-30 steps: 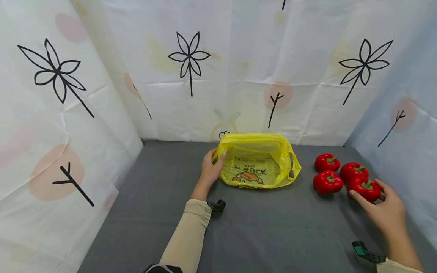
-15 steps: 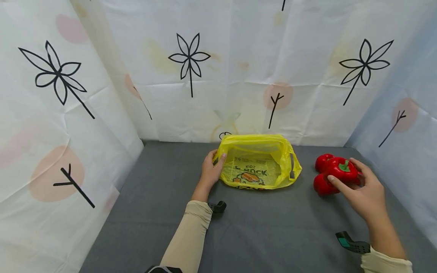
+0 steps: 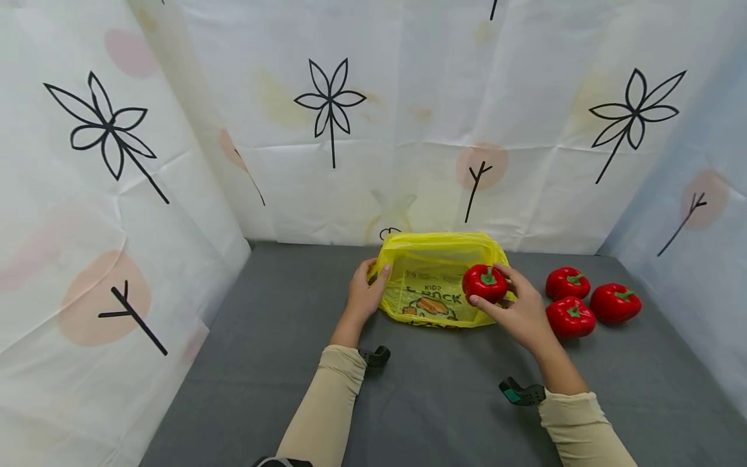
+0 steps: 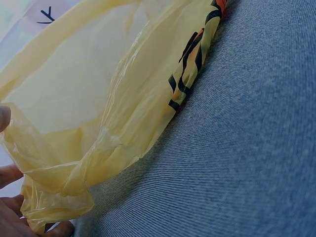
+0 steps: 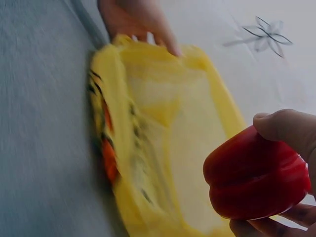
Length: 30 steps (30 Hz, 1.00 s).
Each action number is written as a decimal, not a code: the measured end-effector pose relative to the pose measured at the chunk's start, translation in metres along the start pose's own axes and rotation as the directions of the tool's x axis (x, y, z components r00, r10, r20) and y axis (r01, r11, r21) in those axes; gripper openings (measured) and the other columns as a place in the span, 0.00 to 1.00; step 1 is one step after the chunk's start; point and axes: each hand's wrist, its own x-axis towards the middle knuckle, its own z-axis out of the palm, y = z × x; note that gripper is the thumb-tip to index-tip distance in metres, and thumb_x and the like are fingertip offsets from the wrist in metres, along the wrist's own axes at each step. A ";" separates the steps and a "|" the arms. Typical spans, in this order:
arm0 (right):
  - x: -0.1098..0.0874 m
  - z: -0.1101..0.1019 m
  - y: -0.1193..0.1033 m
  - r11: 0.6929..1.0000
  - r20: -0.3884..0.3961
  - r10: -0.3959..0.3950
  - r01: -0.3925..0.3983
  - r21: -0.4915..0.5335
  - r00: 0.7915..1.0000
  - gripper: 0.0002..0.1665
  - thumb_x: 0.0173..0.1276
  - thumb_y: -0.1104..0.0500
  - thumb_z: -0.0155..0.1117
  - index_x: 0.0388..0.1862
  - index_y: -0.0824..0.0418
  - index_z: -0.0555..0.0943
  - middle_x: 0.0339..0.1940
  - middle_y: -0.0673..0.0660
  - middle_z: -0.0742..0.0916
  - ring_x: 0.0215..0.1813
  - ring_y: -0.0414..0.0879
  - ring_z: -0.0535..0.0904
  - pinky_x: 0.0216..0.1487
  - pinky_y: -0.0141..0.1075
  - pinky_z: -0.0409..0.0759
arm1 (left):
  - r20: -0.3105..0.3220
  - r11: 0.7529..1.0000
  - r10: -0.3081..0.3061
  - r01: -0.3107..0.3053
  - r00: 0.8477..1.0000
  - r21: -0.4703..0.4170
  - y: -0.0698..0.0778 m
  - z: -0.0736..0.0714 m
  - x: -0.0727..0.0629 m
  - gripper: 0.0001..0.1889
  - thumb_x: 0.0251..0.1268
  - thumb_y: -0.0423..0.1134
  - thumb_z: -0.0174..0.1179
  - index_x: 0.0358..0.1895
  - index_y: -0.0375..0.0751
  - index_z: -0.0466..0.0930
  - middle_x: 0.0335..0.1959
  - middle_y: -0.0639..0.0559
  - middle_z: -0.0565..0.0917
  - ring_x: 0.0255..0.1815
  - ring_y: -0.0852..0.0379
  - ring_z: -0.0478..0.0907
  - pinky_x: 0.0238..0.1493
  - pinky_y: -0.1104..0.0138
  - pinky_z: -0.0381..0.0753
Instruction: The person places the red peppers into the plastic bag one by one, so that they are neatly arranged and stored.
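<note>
A yellow plastic bag lies with its wide mouth facing me in the head view, printed lettering showing inside. At its left side my left hand grips the rim; the left wrist view shows fingers around the gathered bag handle. My right hand holds a red bell pepper with a green stem between thumb and fingers, over the right part of the bag's mouth. In the right wrist view the held bell pepper overlaps the opening. The far side of this pepper is hidden.
Several more red bell peppers sit close together on the grey table, right of my right hand. A white cloth with plant drawings stands behind the table and along both sides.
My right hand has lifted one bell pepper from the group at the right and carried it left to the bag's mouth. The left hand keeps its hold on the bag.
</note>
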 end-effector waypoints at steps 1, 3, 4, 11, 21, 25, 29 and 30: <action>0.004 0.008 -0.001 1.000 0.019 0.004 -0.005 0.005 1.000 0.48 0.68 0.51 0.80 0.81 0.63 0.68 0.77 0.69 0.75 0.66 0.68 0.80 0.56 0.50 0.89 | 0.001 1.000 -0.002 0.002 1.000 0.000 0.000 0.000 0.000 0.35 0.81 0.65 0.54 0.78 0.46 0.70 0.75 0.41 0.74 0.79 0.41 0.68 0.79 0.42 0.67; 0.010 0.025 -0.003 1.000 0.054 0.015 -0.016 0.024 0.998 0.48 0.69 0.51 0.79 0.81 0.63 0.67 0.77 0.69 0.74 0.67 0.69 0.79 0.58 0.61 0.87 | 0.002 1.000 -0.003 0.003 1.000 -0.004 -0.001 -0.001 0.000 0.35 0.81 0.64 0.54 0.77 0.45 0.70 0.75 0.41 0.74 0.79 0.41 0.68 0.79 0.42 0.67; 0.014 0.034 -0.003 0.999 0.070 0.017 -0.020 0.034 0.997 0.48 0.69 0.50 0.79 0.81 0.63 0.67 0.77 0.69 0.74 0.68 0.69 0.79 0.58 0.62 0.86 | 0.000 1.000 -0.004 0.004 1.000 -0.009 -0.001 -0.001 0.000 0.34 0.81 0.64 0.54 0.77 0.45 0.70 0.75 0.40 0.74 0.79 0.41 0.68 0.79 0.41 0.67; 0.036 0.085 -0.001 0.997 0.131 0.031 -0.040 0.067 0.991 0.49 0.68 0.50 0.79 0.82 0.62 0.67 0.76 0.67 0.76 0.71 0.66 0.76 0.61 0.61 0.85 | 0.010 1.000 -0.015 0.015 1.000 -0.013 -0.004 -0.001 -0.001 0.34 0.81 0.65 0.53 0.77 0.46 0.71 0.75 0.42 0.74 0.79 0.41 0.68 0.79 0.42 0.67; 0.061 0.121 -0.007 0.998 0.118 0.026 -0.032 0.054 0.993 0.49 0.67 0.51 0.79 0.80 0.67 0.67 0.74 0.69 0.77 0.72 0.66 0.75 0.66 0.61 0.82 | 0.005 1.000 -0.007 0.007 1.000 -0.016 -0.003 0.001 0.000 0.34 0.80 0.65 0.54 0.76 0.45 0.72 0.75 0.42 0.75 0.79 0.41 0.69 0.79 0.42 0.67; 0.065 0.126 -0.010 0.996 0.131 0.050 -0.059 0.065 0.990 0.50 0.68 0.51 0.78 0.82 0.65 0.65 0.75 0.69 0.75 0.73 0.66 0.73 0.67 0.61 0.81 | 0.010 1.000 0.003 -0.002 1.000 -0.023 -0.002 0.001 0.001 0.34 0.81 0.65 0.54 0.76 0.46 0.72 0.75 0.42 0.75 0.79 0.42 0.69 0.79 0.42 0.67; 0.068 0.130 -0.012 0.995 0.141 0.068 -0.078 0.068 0.988 0.51 0.69 0.51 0.78 0.83 0.64 0.63 0.76 0.69 0.73 0.74 0.66 0.72 0.69 0.62 0.79 | 0.008 1.000 0.004 -0.003 1.000 -0.029 -0.002 0.000 0.004 0.34 0.80 0.66 0.54 0.76 0.47 0.72 0.74 0.43 0.76 0.79 0.42 0.69 0.79 0.42 0.68; 0.069 0.131 -0.012 0.995 0.144 0.066 -0.076 0.065 0.987 0.51 0.69 0.51 0.78 0.83 0.63 0.62 0.76 0.69 0.73 0.75 0.66 0.72 0.69 0.62 0.78 | 0.008 1.000 0.001 -0.001 1.000 -0.031 -0.002 -0.001 0.005 0.34 0.80 0.66 0.54 0.76 0.47 0.72 0.74 0.43 0.76 0.79 0.42 0.69 0.79 0.42 0.68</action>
